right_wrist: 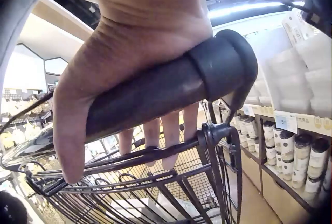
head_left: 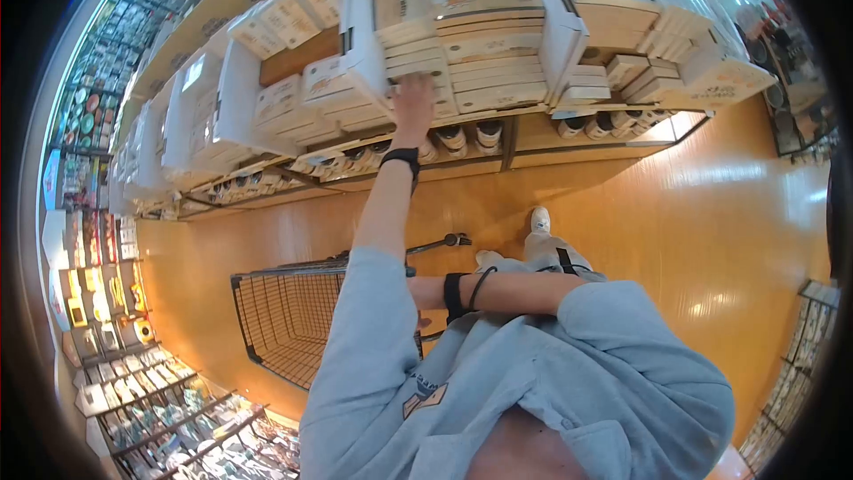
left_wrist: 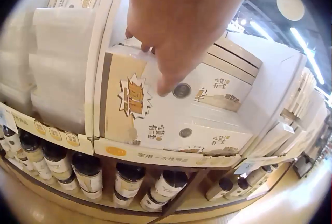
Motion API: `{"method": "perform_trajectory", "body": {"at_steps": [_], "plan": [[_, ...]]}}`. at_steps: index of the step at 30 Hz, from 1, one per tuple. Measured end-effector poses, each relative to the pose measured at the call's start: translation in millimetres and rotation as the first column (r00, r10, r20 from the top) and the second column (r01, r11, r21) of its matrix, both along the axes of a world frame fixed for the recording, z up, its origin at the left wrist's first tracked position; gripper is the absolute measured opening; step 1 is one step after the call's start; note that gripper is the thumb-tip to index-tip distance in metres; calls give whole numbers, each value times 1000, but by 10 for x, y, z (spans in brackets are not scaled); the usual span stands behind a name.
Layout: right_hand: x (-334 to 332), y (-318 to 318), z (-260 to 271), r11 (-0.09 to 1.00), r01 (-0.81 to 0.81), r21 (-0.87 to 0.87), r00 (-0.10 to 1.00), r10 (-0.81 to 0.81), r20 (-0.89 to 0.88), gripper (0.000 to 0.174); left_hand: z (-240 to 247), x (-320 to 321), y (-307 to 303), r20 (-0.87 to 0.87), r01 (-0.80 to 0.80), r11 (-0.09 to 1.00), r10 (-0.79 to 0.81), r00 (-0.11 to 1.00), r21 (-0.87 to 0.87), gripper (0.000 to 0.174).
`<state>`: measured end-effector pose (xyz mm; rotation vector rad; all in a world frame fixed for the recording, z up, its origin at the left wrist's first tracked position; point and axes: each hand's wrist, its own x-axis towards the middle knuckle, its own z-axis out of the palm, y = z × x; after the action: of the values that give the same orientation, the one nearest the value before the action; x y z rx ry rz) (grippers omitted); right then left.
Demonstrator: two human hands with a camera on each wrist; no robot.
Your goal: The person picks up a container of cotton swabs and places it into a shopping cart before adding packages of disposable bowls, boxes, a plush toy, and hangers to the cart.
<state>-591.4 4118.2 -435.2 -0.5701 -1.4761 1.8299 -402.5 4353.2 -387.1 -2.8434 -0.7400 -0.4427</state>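
Observation:
At the shelf, my left hand (head_left: 413, 107) lies on a stack of white boxes. In the left wrist view the left hand (left_wrist: 174, 24) has its thumb on the printed face of a white box (left_wrist: 140, 92), other fingers bent at its upper edge; part of that contact is hidden by the hand. My right hand (right_wrist: 140, 42) grips the black handle (right_wrist: 150, 97) of a shopping cart, thumb on one side and fingers on the other. In the head view the right hand (head_left: 428, 293) is partly covered by the left sleeve, beside the wire cart (head_left: 289, 316).
White dividers (head_left: 362, 31) separate the box stacks. Jars with black lids (left_wrist: 129, 180) stand on a lower shelf. Inside the cart lie white packages (right_wrist: 137, 208). Racks of goods (head_left: 160, 391) stand at the lower left, and wooden floor (head_left: 684, 222) extends to the right.

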Motion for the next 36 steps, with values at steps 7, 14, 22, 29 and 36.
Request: {"method": "perform_trajectory", "body": {"at_steps": [7, 14, 22, 29, 36], "plan": [[-184, 38, 147, 778, 66, -625, 896, -321, -306, 24, 75, 18, 72, -148, 38, 997, -28, 989, 66, 43], [-96, 544, 432, 851, -86, 518, 889, -169, 425, 21, 798, -587, -255, 69, 158, 987, -157, 985, -16, 47], [-224, 782, 1188, 897, -352, 269, 820, 157, 550, 67, 2516, -2158, -1243, 467, 107, 994, -77, 881, -37, 47], [-580, 1094, 1012, 567, -555, 608, 708, -62, 704, 84, 2806, -5068, -2265, 685, -398, 698, 700, 201, -596, 48], [-821, 1210, 1296, 523, -754, 398, 428, -69, 901, 82, 1952, -5889, -2557, 39, -986, -47, 998, -54, -163, 48]]}}
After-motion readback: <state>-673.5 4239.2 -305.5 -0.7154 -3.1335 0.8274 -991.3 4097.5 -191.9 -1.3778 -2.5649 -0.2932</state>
